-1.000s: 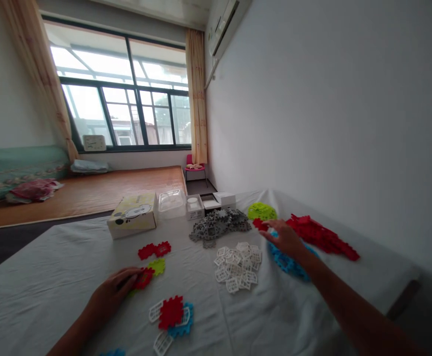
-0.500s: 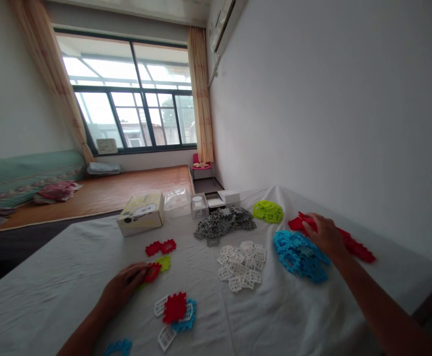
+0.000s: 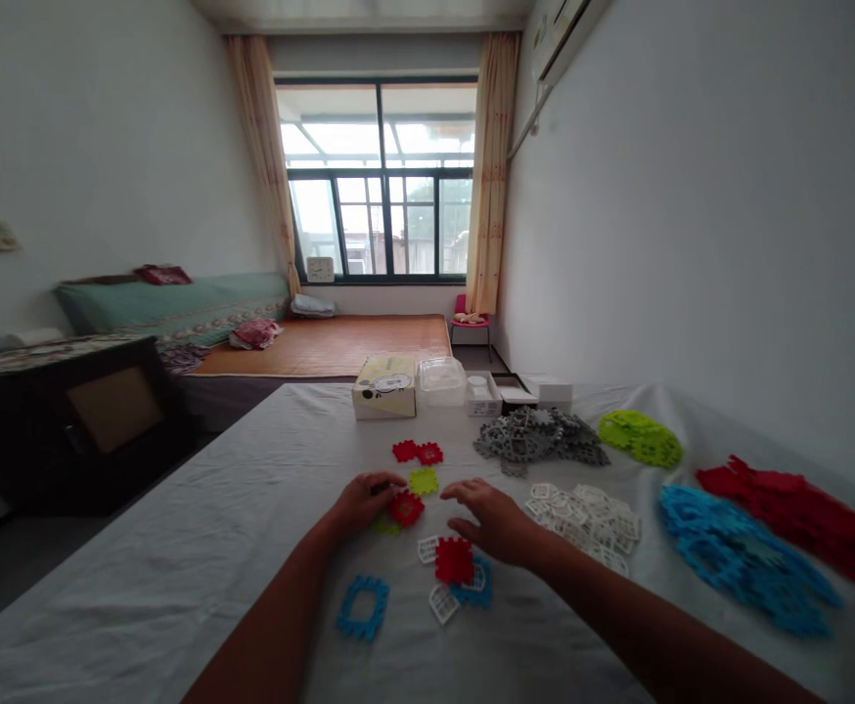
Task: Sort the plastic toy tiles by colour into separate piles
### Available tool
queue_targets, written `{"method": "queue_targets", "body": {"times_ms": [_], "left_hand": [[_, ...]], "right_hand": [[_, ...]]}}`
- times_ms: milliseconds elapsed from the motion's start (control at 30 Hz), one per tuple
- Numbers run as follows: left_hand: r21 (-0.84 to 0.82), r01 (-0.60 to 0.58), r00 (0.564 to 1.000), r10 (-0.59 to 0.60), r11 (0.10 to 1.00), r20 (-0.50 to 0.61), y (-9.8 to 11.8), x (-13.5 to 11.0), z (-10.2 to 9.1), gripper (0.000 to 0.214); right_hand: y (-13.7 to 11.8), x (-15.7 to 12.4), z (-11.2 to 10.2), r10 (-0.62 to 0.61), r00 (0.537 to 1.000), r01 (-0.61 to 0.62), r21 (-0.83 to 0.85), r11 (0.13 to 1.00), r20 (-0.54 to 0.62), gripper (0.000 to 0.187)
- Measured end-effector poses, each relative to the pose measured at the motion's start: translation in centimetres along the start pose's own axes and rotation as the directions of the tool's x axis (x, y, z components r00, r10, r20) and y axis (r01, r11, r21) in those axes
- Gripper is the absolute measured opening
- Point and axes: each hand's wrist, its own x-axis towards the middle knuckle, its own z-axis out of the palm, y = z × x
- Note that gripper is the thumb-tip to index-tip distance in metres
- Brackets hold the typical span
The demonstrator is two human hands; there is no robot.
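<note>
My left hand (image 3: 361,500) rests on the white cloth, its fingers pinched on a red toothed tile (image 3: 405,507) that lies over a yellow-green tile (image 3: 385,526). My right hand (image 3: 492,518) hovers palm down, fingers spread, just above a small cluster made of a red tile (image 3: 454,561), white tiles and a blue tile (image 3: 475,591). I see nothing in the right hand. A blue square frame (image 3: 363,605) lies near my left forearm. Another yellow-green tile (image 3: 423,480) and two red tiles (image 3: 417,453) lie just beyond the hands.
Sorted piles on the white-covered table (image 3: 251,508): grey (image 3: 537,437), white (image 3: 585,510), yellow-green (image 3: 640,437), blue (image 3: 742,557), red (image 3: 801,513). A yellow box (image 3: 384,385), a clear tub (image 3: 442,380) and small white boxes (image 3: 484,394) stand at the far edge. A dark cabinet (image 3: 75,420) is left.
My right hand left the red pile by the wall and came back left over the small red, white and blue cluster. The view swung left. My left hand stayed on its red tile.
</note>
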Motion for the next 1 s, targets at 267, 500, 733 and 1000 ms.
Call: {"method": "queue_targets", "body": {"times_ms": [267,500,733,1000], "left_hand": [[-0.040,0.016,0.998,-0.019,0.999,-0.068,-0.5,0.5,0.0,0.033],[-0.006,0.062,0.998,-0.062,0.998,-0.009,0.3,0.6,-0.5,0.038],[0.104,0.053,0.999,-0.052,0.993,-0.014,-0.4,1.0,-0.6,0.040],[0.196,0.043,0.999,-0.038,0.980,-0.029,-1.3,1.6,-0.5,0.036]], "right_hand": [[-2.4,5.7,4.6,0.072,0.996,-0.059,-0.193,0.979,0.059,0.050],[-0.5,2.4,1.0,0.002,0.999,-0.006,-0.104,0.995,-0.033,0.054],[9.5,-8.7,-8.0,0.141,0.924,-0.205,-0.149,0.967,-0.356,0.041],[25.0,-23.7,-19.8,0.512,0.572,-0.818,-0.401,0.412,-0.641,0.030]]}}
